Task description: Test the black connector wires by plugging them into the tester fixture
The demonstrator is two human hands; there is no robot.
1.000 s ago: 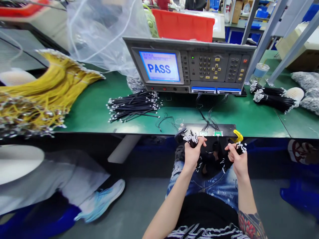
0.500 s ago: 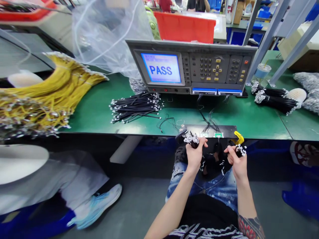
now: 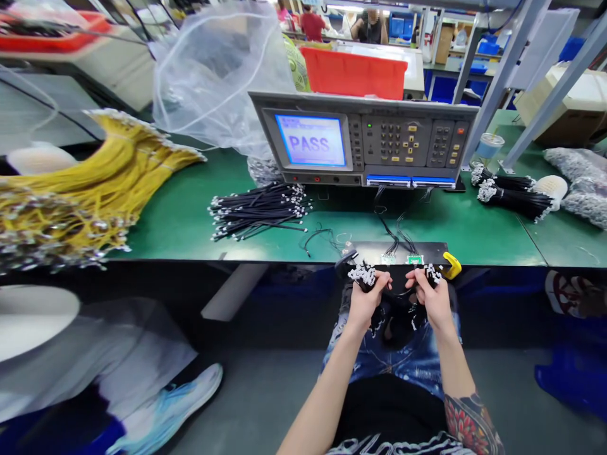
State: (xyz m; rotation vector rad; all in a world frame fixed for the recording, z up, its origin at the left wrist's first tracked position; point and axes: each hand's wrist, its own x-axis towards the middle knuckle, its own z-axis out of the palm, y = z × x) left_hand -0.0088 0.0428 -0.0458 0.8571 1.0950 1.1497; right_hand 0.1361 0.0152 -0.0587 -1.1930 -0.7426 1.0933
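My left hand [image 3: 367,296] is closed round a bundle of black cables whose white connectors [image 3: 363,274] stick out at the top. Closed round a smaller bundle of the same cables, my right hand [image 3: 432,297] is just in front of the bench edge. Both hands are close to a black fixture [image 3: 355,251] with two small green connector boards [image 3: 415,259]. Wires run from it to a grey tester [image 3: 355,165], whose screen [image 3: 310,142] reads PASS. A yellow clamp [image 3: 453,265] is at the fixture's right end.
Black cables [image 3: 258,212] lie in a pile left of the fixture. Yellow cables [image 3: 142,158] cover the far left of the green bench [image 3: 497,240]. Bundled black cables [image 3: 516,196] lie right. A seated person's leg [image 3: 142,341] is at left.
My right hand has moved left and up, closer to my left hand and the green boards. The tester's screen lettering is paler, and a green light shows on its panel.
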